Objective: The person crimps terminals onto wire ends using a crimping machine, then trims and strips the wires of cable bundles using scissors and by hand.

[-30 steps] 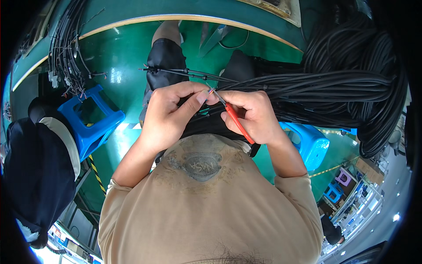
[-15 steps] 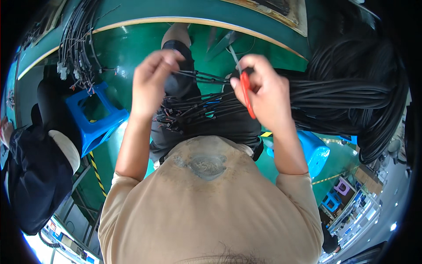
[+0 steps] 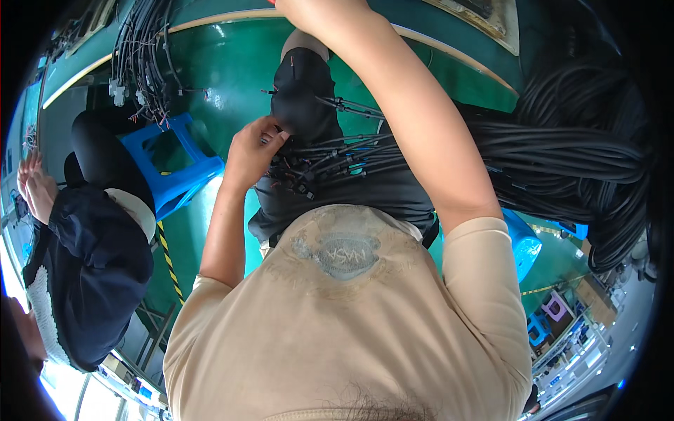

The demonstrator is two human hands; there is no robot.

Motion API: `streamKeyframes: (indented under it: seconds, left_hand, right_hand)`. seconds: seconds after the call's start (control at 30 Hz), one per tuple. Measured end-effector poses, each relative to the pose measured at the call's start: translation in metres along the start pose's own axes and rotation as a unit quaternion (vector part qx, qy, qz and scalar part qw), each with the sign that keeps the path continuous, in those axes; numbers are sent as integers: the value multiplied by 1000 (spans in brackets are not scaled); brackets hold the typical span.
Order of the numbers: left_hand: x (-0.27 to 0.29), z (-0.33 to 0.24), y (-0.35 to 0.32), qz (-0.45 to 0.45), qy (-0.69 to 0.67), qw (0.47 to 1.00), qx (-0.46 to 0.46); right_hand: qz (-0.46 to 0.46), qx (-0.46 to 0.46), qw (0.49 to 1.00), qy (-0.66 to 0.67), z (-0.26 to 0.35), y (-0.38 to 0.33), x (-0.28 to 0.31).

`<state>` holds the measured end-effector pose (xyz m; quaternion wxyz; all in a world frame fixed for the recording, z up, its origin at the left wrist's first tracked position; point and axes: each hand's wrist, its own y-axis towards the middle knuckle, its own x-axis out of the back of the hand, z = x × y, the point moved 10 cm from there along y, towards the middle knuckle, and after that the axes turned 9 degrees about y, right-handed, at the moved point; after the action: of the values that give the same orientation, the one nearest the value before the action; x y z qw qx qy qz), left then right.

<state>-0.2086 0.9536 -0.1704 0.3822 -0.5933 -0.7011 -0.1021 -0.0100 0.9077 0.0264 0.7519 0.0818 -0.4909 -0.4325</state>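
Note:
My left hand (image 3: 254, 151) is over my thigh, thumb and fingertips closed together beside the black cable ends (image 3: 302, 172); what is between them, if anything, is too small to make out. At the top edge, my right hand (image 3: 324, 15) is partly cut off and its fingers are out of view. A bit of red shows by it at the frame's edge. Across my lap lies a bundle of black cables (image 3: 562, 151), with small connectors and thin coloured wire ends toward the left. A few cables (image 3: 347, 107) lie apart from it near my knee.
A green workbench (image 3: 232, 8) with a pale edge runs along the far side. More wire harnesses (image 3: 144, 67) hang over it at left. A blue stool (image 3: 172, 168) stands on the green floor beside a seated person in dark clothes (image 3: 98, 245). Another blue stool (image 3: 521, 245) is at right.
My right hand has swung up and left to the top edge, carrying the red-handled scissors away from the cables. My left hand has lowered, and the cables it held now lie loose.

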Motion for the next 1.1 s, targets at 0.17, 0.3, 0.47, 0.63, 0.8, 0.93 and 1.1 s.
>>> streamKeyframes:
  seconds: [0.17,0.3,0.47,0.63,0.8,0.93,1.1]
  left_hand:
    - [1,-2,-1,35,1,999,-12]
    - [13,-1,-10,34,-22,999,30]
    - [19,-19,-32,-15,23,999,-25]
    - [2,-37,-36,-19,16,995,-96]
    - [12,-40,-45,-57,104,990,-79]
    - [19,-54,-45,-107,128,978,-124]
    - [32,-62,-38,-120,-124,984,-42]
  right_hand:
    - [-19,-7,999,-32,5,-5,-3]
    - [-74,102,991,36,51,-38,22]
    - [286,-39,954,81,35,-176,-47]
    - [393,-155,896,135,9,-236,-70]
    - [278,-133,939,150,18,-208,-56]
    - [220,-151,945,190,20,-197,-39]
    - [171,-159,937,261,21,-199,-24]
